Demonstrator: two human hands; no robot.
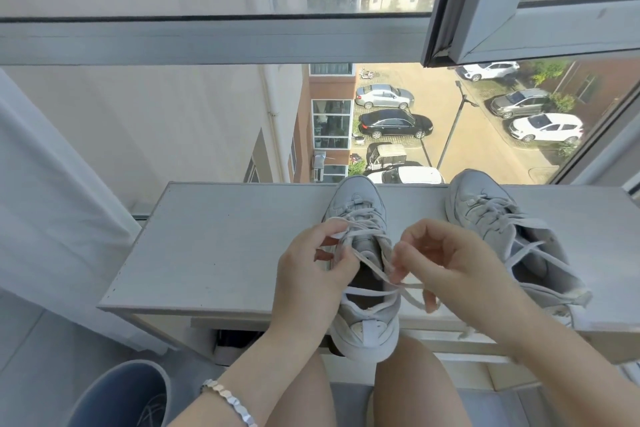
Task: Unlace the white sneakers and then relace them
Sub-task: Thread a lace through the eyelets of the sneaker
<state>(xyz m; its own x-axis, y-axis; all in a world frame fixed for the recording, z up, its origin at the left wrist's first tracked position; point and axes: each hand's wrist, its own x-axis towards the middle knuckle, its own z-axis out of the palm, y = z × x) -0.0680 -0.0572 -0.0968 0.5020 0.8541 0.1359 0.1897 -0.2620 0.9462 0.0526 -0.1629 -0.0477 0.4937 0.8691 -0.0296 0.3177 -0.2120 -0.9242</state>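
- First sneaker (pixel 358 199), white: upright on the table (pixel 225 246), toe toward the window, heel jutting over the near edge above the knees; laced across the front, loosened at the top eyelets.
- Lace (pixel 371 266), white, flat: drawn slantwise across the open mouth of the first sneaker from one hand to the other; loose ends trailing over the collar toward the right.
- Left hand (pixel 311 267): at the left flank of the first sneaker, fingers curled, pinching the lace just beside the upper eyelets.
- Right hand (pixel 446 260): at the right flank of the same sneaker, thumb and fingers curled, pinching the lace low by the tongue.
- Second sneaker (pixel 485 204), white: on the table to the right, apart from the first, toe toward the window, laces slack and spread over the sides.
- Bracelet (pixel 228 399), silver-coloured links: on the left wrist.
- Bin (pixel 121 392), blue-grey: on the floor, lower left, below the table.
- Curtain (pixel 52 201), white: hanging at the left edge.
- Window frame (pixel 207 38), pale: behind the table, one sash swung open at upper right.
- Parked cars (pixel 394 123): far below, seen through the glass.
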